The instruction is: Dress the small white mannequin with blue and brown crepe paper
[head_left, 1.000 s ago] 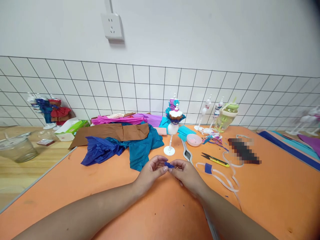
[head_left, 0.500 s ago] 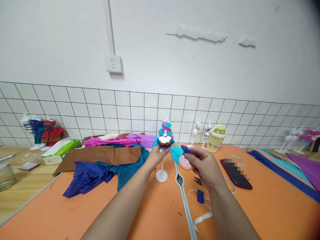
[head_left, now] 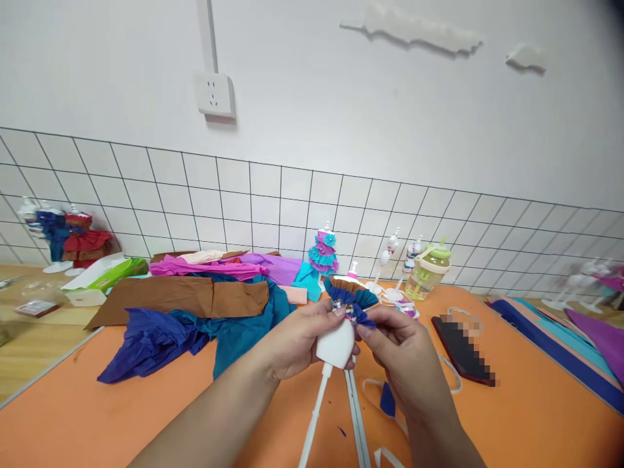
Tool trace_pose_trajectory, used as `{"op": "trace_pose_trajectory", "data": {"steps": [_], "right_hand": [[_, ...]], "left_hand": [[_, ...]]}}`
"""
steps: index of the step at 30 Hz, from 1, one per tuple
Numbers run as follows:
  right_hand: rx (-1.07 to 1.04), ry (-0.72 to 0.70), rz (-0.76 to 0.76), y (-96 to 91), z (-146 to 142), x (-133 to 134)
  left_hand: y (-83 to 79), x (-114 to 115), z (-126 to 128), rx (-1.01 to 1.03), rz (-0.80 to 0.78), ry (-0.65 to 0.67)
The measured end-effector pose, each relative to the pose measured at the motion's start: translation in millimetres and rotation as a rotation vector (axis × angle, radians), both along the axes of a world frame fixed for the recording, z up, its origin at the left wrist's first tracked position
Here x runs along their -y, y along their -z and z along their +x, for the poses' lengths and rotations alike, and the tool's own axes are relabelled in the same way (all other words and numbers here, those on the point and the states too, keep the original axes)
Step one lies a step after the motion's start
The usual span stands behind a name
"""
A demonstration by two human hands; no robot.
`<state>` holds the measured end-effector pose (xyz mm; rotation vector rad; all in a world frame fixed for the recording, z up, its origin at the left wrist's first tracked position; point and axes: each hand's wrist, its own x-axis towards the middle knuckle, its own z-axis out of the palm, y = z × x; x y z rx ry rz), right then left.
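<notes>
A small white dress-form mannequin (head_left: 336,344) on a thin stand rod (head_left: 314,416) is tilted away, its lower end towards me. My left hand (head_left: 299,338) is closed around its body. Ruffled blue and brown crepe paper (head_left: 353,294) wraps the form above my left thumb. Between the fingertips of my right hand (head_left: 407,348) is a gathered dark blue crepe paper piece (head_left: 364,317), against the form's right side. Whether it is stuck there I cannot tell. The mannequin's top is partly hidden behind the ruffle.
Brown (head_left: 170,298), blue (head_left: 151,344) and teal (head_left: 244,331) crepe sheets lie left. Behind stand a decorated mannequin (head_left: 322,253) and a green-lidded bottle (head_left: 429,273). A phone (head_left: 451,341), white ribbon (head_left: 387,458) and coloured strips (head_left: 560,344) lie right.
The mannequin was lifted off the table and tipped, its base now towards me. My right hand brought the dark blue piece leftward against it. The view has tilted slightly.
</notes>
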<state>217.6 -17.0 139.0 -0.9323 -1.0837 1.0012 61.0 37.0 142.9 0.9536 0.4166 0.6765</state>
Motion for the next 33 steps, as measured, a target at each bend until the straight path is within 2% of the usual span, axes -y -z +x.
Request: {"op": "trace_pose_trajectory", "data": {"steps": [5, 10, 14, 20, 25, 33], "right_hand": [[-0.051, 0.055, -0.076, 0.1, 5.9, -3.3], [0.084, 0.157, -0.135, 1.0, 11.0, -2.9], [0.2, 0.212, -0.078, -0.2, 12.6, 0.2], [0.23, 0.239, -0.042, -2.7, 5.1, 3.1], [0.309, 0.317, 0.028, 0.0, 1.1, 1.9], [0.505, 0.525, 0.198, 3.4, -2.5, 4.0]], "left_hand": [[4.0, 4.0, 7.2, -0.017, 0.011, 0.01], [2.6, 8.8, 11.2, -0.035, 0.002, -0.025], [3.9, 10.6, 13.2, -0.013, -0.006, -0.021], [2.7, 12.0, 14.0, -0.026, 0.052, -0.015], [6.3, 13.6, 18.8, -0.102, 0.179, -0.129], [11.3, 14.1, 21.2, -0.073, 0.217, -0.136]]}}
